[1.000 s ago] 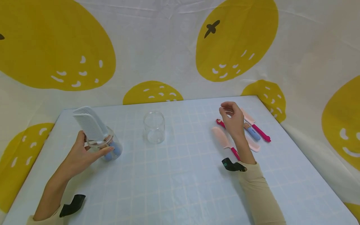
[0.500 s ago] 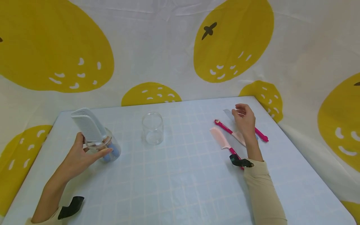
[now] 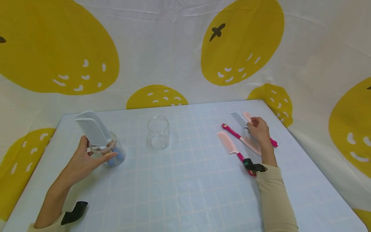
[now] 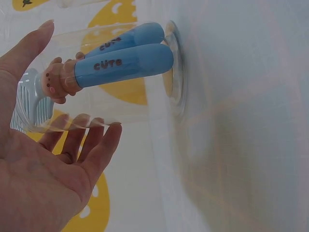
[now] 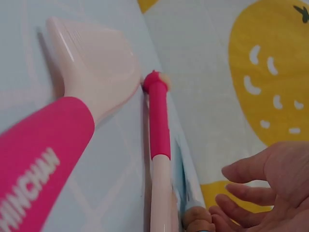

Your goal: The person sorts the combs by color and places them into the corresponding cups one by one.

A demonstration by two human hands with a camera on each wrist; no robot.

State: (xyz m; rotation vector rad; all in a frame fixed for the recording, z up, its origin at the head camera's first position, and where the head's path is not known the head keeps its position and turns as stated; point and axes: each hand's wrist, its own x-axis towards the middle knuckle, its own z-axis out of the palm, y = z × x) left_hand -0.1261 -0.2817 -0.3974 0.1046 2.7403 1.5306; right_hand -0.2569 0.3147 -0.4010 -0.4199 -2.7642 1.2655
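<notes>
Since half a second ago: right hand [image 3: 259,130] has shifted rightward and nearer the person, farther from the clear glass [image 3: 158,132]; blade tip of the far pink comb [image 3: 273,142] now shows beyond its fingers. Left hand [image 3: 82,164] keeps its place, left of the clear glass.

Count: one clear glass upright on the counter [image 3: 174,187]; one glass jar [image 4: 111,104], tilted, left of it; two blue combs [image 3: 92,132] in that jar, teeth up, handles down. Well right of the clear glass, four combs: one loose blue comb [image 3: 240,120], the far pink comb, a middle pink comb [image 3: 242,140] and a near pink comb [image 3: 240,156].

Left hand: thumb and fingers curved round the jar, gripping it. Right hand: half spread, fingers loosely bent, thumb apart, fingertips just beside the loose blue comb's brown figure; contact cannot be told.
</notes>
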